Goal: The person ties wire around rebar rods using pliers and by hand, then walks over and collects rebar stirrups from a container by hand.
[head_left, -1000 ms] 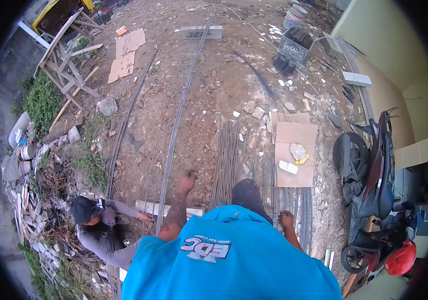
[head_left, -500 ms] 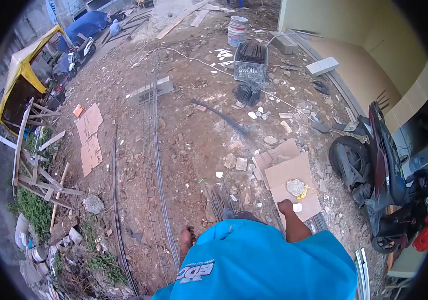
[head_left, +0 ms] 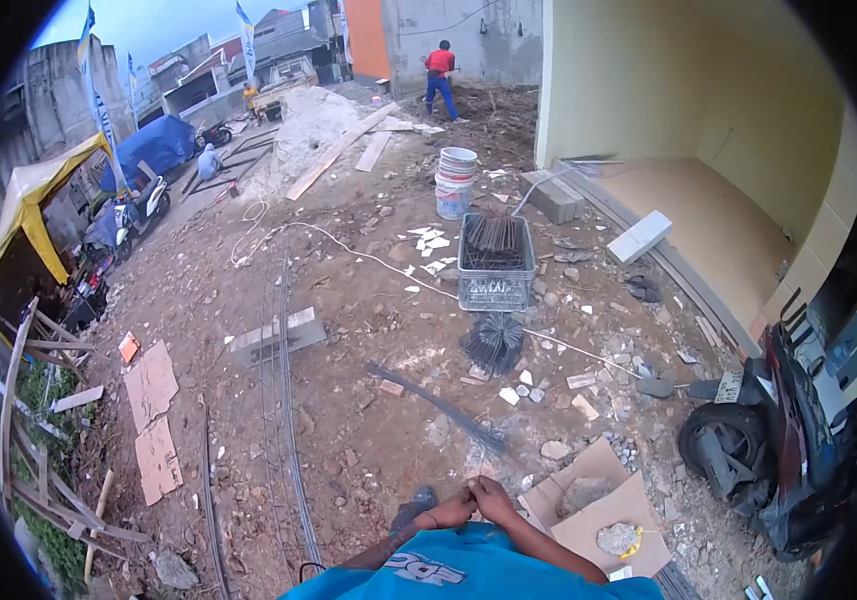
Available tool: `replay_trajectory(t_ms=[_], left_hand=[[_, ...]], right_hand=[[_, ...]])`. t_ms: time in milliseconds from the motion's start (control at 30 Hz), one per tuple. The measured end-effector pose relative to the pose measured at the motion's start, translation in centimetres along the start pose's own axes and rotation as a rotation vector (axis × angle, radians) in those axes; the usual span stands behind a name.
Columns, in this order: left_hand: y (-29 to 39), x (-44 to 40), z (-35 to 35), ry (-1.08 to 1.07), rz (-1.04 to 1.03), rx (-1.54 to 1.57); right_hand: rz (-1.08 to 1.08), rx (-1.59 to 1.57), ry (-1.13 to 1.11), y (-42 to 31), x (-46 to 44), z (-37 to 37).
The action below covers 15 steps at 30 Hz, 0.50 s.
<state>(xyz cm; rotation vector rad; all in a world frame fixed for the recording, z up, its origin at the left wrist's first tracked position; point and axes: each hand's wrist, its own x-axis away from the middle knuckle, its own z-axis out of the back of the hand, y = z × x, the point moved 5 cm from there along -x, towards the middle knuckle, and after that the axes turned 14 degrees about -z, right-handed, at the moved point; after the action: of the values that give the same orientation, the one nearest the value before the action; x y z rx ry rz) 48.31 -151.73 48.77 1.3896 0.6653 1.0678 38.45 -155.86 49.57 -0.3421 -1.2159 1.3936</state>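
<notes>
My left hand [head_left: 452, 510] and my right hand [head_left: 492, 498] meet in front of my body, fingers curled and touching. Anything between them is too small or hidden to make out. A boot [head_left: 421, 500] shows just beyond my left wrist. Right of my right hand lies a cardboard sheet [head_left: 604, 515] with a pale stone [head_left: 617, 538] and a yellow strip [head_left: 634, 545] on it. Ahead of my hands, a loose bundle of thin dark wires [head_left: 439, 402] rests on the dirt.
A grey crate [head_left: 497, 290] of dark metal pieces stands ahead, with a white bucket [head_left: 456, 180] behind it. Long steel bars [head_left: 294, 440] lie to the left across a concrete block [head_left: 279, 337]. A motorbike [head_left: 779, 450] is parked right. A person in red [head_left: 441, 62] stands far off.
My view has tilted up, bringing the far wall and a distant person into sight. My right hand has left the cardboard, and both hands have come together in front of me.
</notes>
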Motion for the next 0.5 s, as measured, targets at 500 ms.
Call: replay_trajectory(t_ms=[500], left_hand=[[-19.7,-31.2,7.0,-1.308,-0.172,-0.452]], right_hand=[[-0.431,-0.850,0.971,27.1,-10.0,25.1]])
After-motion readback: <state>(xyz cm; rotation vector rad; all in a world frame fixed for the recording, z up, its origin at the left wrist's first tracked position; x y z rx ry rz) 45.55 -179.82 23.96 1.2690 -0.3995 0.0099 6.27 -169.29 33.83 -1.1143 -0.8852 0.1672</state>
